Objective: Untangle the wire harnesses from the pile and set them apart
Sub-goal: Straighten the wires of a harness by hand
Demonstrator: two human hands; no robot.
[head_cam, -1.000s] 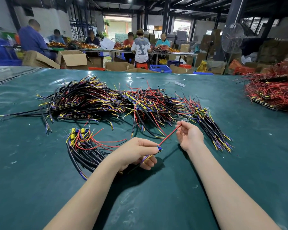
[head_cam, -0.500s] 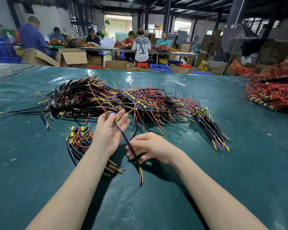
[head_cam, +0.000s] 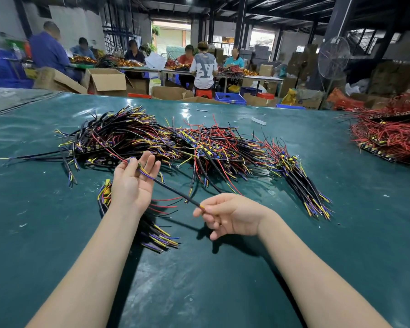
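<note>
- Head view: on the near side of the pile [head_cam: 175, 143], the green table [head_cam: 223, 280] offers bare room for laying down.
- Right hand [head_cam: 232, 215] pinches one end of a black harness [head_cam: 173, 191].
- Left hand [head_cam: 133, 183], just short of the pile, carries the other end on nearly straight fingers.
- A red lead from the pile seems to reach them; tugging may drag neighbours along.
- Far edge lies well beyond the pile.

glossy teal table cover [head_cam: 223, 292], plastic-sheathed wire harnesses [head_cam: 152, 140]
</note>
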